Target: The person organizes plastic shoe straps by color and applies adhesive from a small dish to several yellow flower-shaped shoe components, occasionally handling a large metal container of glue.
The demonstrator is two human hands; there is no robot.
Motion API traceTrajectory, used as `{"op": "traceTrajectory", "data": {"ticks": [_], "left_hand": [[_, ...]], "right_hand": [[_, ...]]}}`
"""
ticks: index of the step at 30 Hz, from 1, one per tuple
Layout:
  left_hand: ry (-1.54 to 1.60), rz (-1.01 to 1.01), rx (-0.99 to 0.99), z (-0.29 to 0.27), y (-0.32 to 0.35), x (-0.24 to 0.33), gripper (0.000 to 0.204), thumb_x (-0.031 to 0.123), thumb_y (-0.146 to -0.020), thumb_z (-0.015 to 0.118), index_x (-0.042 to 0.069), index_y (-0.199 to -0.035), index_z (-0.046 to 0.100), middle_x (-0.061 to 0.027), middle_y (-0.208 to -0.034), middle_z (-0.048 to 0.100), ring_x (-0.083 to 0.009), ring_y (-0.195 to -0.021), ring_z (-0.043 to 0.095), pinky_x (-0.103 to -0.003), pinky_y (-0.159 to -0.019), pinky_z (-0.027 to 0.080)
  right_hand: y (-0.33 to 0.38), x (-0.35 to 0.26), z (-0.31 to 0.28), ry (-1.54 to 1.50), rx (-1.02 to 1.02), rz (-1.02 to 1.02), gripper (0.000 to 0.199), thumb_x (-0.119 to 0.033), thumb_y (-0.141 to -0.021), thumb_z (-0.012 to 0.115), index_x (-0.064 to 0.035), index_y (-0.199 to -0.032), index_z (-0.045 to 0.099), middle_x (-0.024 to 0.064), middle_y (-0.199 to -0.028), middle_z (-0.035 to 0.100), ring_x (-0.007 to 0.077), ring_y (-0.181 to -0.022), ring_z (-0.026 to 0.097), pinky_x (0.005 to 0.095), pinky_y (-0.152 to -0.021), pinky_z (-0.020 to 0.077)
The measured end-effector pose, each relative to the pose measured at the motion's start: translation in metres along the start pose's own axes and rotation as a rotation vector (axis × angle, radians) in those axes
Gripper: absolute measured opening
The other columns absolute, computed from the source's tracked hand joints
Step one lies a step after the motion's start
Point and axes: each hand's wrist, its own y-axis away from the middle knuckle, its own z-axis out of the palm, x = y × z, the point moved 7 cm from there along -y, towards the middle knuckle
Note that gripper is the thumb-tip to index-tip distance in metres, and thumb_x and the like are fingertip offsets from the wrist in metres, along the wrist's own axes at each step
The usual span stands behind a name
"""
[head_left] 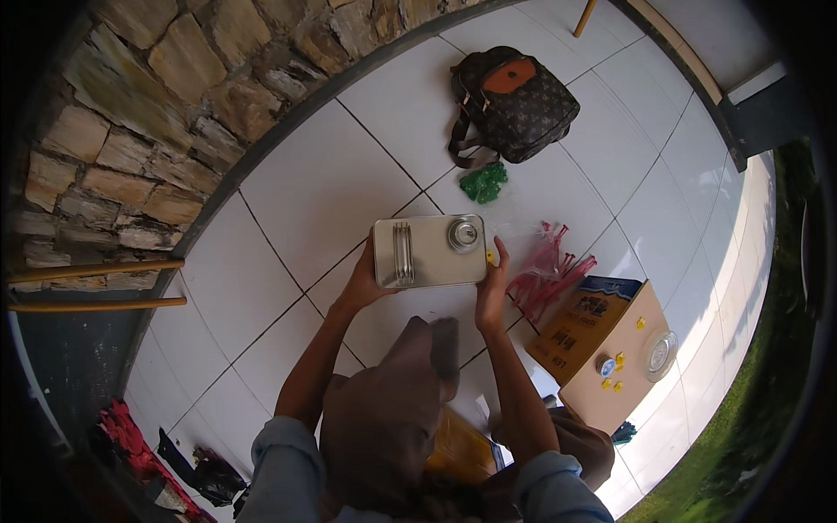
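Note:
Between my two hands is a rectangular metal can (432, 270), its top facing up toward me. A folded wire handle (403, 253) lies at the left of its top, and a round silver cap (463, 233) is at the upper right corner. My left hand (362, 281) grips the can's left side, its fingers mostly hidden beneath. My right hand (493, 292) presses against the right side, with its fingers reaching up along the edge. A small yellow piece (490, 258) shows by the right fingers; I cannot tell whether it touches them.
At my right, a cardboard box (629, 349) bears yellow pieces, a small round lid (606, 366) and a clear glass-like dish (662, 356). Bags of pink pieces (547, 275) and green pieces (484, 182) lie ahead, near a brown backpack (519, 105). A stone wall (174, 113) stands at far left.

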Motion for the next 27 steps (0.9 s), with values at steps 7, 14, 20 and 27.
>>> {"op": "traceTrajectory", "data": {"ticks": [7,14,20,27], "left_hand": [[0.094,-0.070,0.012,0.001,0.008,-0.029,0.113,0.012,-0.051,0.086,0.007,-0.140,0.016,-0.0107,-0.136,0.035,-0.0215,-0.123,0.038,-0.037,-0.102,0.033],[-1.143,-0.448,-0.232,-0.050,0.020,-0.002,0.079,0.004,-0.066,0.072,0.001,-0.133,0.030,-0.0184,-0.128,0.044,-0.0315,-0.123,0.039,-0.049,-0.106,0.025],[-0.209,0.191,0.130,0.043,-0.021,0.288,0.040,0.009,-0.085,0.057,0.006,-0.123,0.046,-0.0130,-0.116,0.054,-0.0218,-0.108,0.052,-0.037,-0.095,0.040],[-0.254,0.278,-0.521,0.298,-0.004,0.305,0.030,0.007,-0.084,0.055,0.003,-0.113,0.051,-0.0137,-0.108,0.057,-0.0242,-0.099,0.057,-0.034,-0.083,0.047]], "right_hand": [[-0.006,0.004,-0.002,0.476,0.000,-0.178,0.047,-0.030,-0.095,0.027,-0.0131,-0.138,0.023,0.0100,-0.112,0.048,0.0145,-0.098,0.048,0.0255,-0.086,0.0352],[0.013,-0.069,-0.011,0.543,-0.039,-0.101,0.036,-0.012,-0.093,0.038,-0.0033,-0.128,0.039,0.0129,-0.132,0.043,0.0245,-0.113,0.050,0.0336,-0.095,0.0382],[0.098,-0.256,-0.098,0.757,-0.067,-0.300,0.034,0.001,-0.084,0.047,-0.0027,-0.117,0.047,0.0102,-0.086,0.064,0.0165,-0.074,0.061,0.0288,-0.069,0.0495],[0.185,-0.251,-0.242,0.855,0.432,-0.445,0.027,0.007,-0.075,0.052,-0.0002,-0.100,0.058,0.0106,-0.073,0.061,0.0167,-0.066,0.061,0.0281,-0.063,0.0493]]}}
